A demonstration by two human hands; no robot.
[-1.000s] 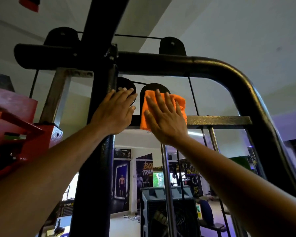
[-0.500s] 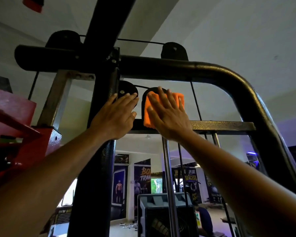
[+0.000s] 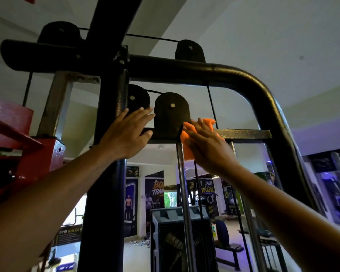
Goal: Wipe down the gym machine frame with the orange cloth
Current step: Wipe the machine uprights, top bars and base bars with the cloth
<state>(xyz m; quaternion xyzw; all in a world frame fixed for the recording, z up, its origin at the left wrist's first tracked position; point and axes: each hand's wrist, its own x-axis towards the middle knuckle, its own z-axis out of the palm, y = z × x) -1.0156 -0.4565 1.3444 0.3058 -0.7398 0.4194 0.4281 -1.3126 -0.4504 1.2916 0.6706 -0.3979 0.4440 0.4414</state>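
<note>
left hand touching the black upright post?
Touching. The head view shows the left hand laid flat against the black upright post, fingers straight and reaching past its edge toward the pulley cover.

We see two bare forearms, no sleeves in view. Left hand and right hand: no gloves, no rings, no watch or wristband that we can make out. Fingernails short on left hand.
</note>
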